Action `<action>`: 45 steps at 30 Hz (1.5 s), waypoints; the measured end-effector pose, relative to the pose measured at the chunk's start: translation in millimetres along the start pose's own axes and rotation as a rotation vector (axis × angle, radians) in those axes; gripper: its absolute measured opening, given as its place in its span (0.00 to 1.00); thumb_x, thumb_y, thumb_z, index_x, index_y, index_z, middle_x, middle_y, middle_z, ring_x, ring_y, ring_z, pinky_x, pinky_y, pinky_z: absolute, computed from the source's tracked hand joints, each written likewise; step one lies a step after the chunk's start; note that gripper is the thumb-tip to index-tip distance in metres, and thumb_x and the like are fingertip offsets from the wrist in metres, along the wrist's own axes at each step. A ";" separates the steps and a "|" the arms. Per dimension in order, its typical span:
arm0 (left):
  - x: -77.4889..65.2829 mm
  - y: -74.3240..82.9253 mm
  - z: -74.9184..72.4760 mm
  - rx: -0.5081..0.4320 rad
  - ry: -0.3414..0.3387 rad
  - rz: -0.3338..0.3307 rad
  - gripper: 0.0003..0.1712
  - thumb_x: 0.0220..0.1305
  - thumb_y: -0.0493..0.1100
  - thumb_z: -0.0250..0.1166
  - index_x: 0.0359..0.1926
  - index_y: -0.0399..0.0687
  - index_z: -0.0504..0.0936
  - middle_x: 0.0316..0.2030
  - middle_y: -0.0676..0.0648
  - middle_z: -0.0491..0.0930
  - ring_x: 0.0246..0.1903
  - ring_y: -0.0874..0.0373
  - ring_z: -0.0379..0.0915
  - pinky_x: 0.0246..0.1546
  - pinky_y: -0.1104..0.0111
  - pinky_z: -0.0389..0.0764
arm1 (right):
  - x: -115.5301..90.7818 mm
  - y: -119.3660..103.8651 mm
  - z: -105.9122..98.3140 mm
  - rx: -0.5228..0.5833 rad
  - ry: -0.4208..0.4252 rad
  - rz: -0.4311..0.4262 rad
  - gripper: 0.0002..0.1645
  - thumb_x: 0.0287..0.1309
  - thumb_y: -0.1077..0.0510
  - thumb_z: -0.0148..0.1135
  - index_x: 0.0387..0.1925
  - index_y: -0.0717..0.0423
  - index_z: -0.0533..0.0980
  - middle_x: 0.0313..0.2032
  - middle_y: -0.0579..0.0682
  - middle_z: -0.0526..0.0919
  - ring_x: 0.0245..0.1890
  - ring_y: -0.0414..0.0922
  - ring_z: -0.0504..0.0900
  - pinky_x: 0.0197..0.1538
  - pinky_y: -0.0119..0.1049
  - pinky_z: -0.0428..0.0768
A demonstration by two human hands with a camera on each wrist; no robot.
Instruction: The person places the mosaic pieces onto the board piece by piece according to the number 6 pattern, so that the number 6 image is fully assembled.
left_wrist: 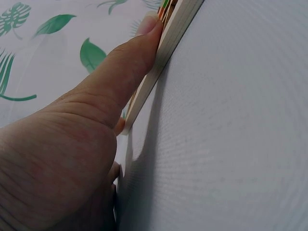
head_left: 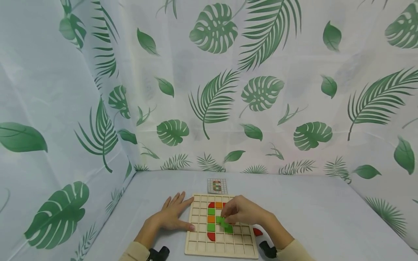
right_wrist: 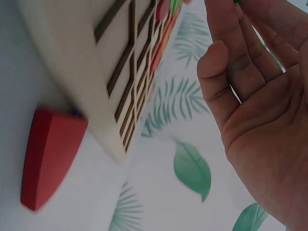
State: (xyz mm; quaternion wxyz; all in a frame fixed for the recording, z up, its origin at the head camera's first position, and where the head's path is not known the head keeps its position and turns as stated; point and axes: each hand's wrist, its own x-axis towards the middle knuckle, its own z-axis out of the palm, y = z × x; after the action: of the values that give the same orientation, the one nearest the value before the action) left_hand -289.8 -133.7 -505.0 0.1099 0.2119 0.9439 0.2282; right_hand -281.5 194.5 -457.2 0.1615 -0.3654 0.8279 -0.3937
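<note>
A wooden grid board (head_left: 199,247) lies on the table with green, orange and red pieces set in its cells. My left hand (head_left: 173,214) lies at its left side with fingers spread, the thumb on the board's edge; the left wrist view shows the thumb (left_wrist: 127,57) pressed along the wooden side. Over the middle of the grid, my right hand (head_left: 243,211) pinches a green tile (head_left: 224,223) between thumb and fingertips. Several cells left of it hold a column with a green tile (head_left: 211,227) and an orange tile (head_left: 211,219).
A red quarter-round piece (head_left: 257,232) lies on the table just off the board's right edge, close up in the right wrist view. Behind the board is a small pattern card (head_left: 217,186) with a coloured figure on a grid. Leaf-printed cloth (head_left: 215,145) hangs behind and at the sides.
</note>
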 end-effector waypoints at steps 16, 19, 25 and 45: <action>-0.8 -0.6 -0.8 -0.006 -0.004 0.008 0.66 0.49 0.80 0.71 0.82 0.61 0.57 0.83 0.37 0.42 0.83 0.37 0.33 0.79 0.35 0.35 | 6.5 -12.6 24.6 -0.072 -0.098 -0.072 0.05 0.58 0.64 0.76 0.33 0.52 0.87 0.30 0.41 0.89 0.27 0.28 0.82 0.34 0.27 0.85; -1.8 -0.4 -0.9 -0.006 -0.005 0.009 0.65 0.49 0.80 0.71 0.82 0.61 0.57 0.83 0.36 0.42 0.83 0.37 0.34 0.80 0.35 0.35 | 6.8 -14.2 26.1 -0.086 -0.112 -0.053 0.05 0.57 0.64 0.76 0.32 0.51 0.87 0.29 0.40 0.88 0.26 0.27 0.78 0.33 0.25 0.83; -0.3 -2.2 -0.1 0.000 0.000 0.028 0.65 0.51 0.79 0.71 0.83 0.59 0.57 0.83 0.35 0.43 0.83 0.36 0.34 0.79 0.34 0.35 | 7.1 -14.4 26.8 -0.054 -0.141 -0.032 0.05 0.56 0.65 0.76 0.32 0.54 0.87 0.28 0.38 0.86 0.25 0.27 0.76 0.31 0.24 0.81; 0.1 -1.7 0.8 -0.011 0.010 0.007 0.66 0.48 0.80 0.72 0.82 0.61 0.58 0.84 0.38 0.43 0.83 0.37 0.33 0.79 0.35 0.33 | 11.0 -15.5 32.2 -0.263 -0.125 -0.001 0.09 0.51 0.57 0.82 0.35 0.44 0.89 0.30 0.30 0.86 0.27 0.26 0.75 0.33 0.24 0.81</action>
State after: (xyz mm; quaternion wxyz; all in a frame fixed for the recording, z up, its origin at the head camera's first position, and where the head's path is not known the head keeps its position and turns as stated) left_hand -290.3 -134.7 -506.4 0.1056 0.2133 0.9425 0.2347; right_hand -263.7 162.7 -465.6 0.1633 -0.4077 0.8605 -0.2584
